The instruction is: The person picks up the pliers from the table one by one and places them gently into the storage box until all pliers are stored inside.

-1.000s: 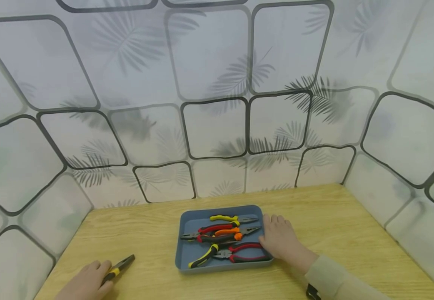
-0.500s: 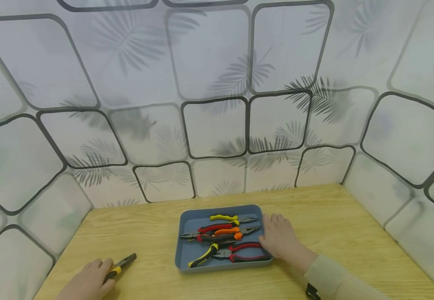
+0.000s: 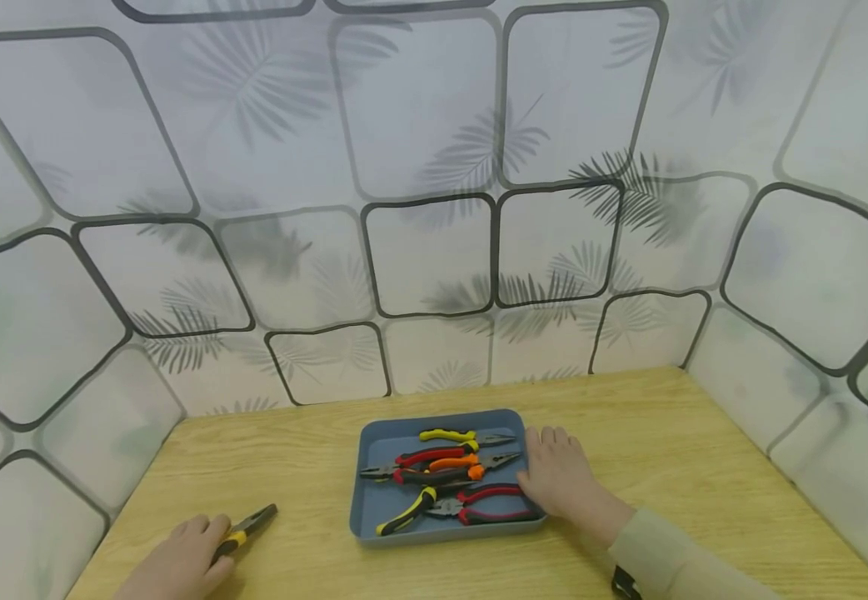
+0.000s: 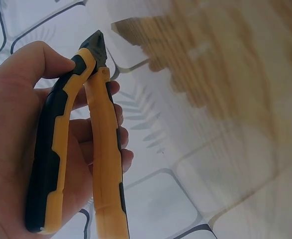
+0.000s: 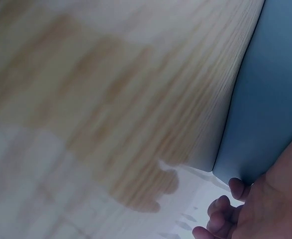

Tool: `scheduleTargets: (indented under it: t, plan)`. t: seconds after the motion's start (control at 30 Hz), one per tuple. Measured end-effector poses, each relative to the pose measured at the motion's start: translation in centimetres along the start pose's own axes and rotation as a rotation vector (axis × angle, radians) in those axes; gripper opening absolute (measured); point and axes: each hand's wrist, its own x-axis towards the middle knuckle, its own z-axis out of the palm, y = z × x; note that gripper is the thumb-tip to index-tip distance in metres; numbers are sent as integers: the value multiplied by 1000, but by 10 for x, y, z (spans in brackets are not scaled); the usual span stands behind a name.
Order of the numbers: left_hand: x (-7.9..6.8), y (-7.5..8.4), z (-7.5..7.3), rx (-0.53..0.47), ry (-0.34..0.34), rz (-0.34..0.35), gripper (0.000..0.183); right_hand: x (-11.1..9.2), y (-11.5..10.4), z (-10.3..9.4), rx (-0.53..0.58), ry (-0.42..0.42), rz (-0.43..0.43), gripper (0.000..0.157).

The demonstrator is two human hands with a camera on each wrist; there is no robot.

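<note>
My left hand [image 3: 179, 560] is at the table's lower left in the head view, gripping combination pliers [image 4: 58, 144] with yellow and black handles. In the left wrist view the thumb lies along one handle and the fingers are round the other. The handles stand a little apart, and the dark metal head points away from the palm. My right hand [image 3: 560, 475] rests against the right side of a blue-grey tray [image 3: 356, 500]. In the right wrist view a fingertip touches the tray's outer wall [image 5: 265, 99], while the other fingers are loosely bent and hold nothing.
Inside the tray lie several pliers: yellow-handled long-nose pliers [image 3: 449, 435], red and black pliers [image 3: 434, 456], orange-handled pliers [image 3: 455, 463], yellow and black ones [image 3: 407, 512], and red and black pliers [image 3: 494, 492]. Patterned fabric walls [image 3: 434, 258] enclose the wooden table [image 3: 291, 467].
My left hand has shifted slightly to the right and forward with the pliers. My right hand and the tray have stayed in place.
</note>
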Motion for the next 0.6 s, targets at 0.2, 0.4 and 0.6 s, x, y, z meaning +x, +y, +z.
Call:
scheduleTargets:
  t: [0.2,0.4,0.6]
  plan:
    - [0,6,-2,9,22,15,38,0,0,0,12,-6,3,37]
    - [-2,13,-3,27,74,39,25,-1,0,-3,10,4,3,35]
    - [-3,20,-6,39,116,68,17,-1,-2,-7,8,-26,13,36]
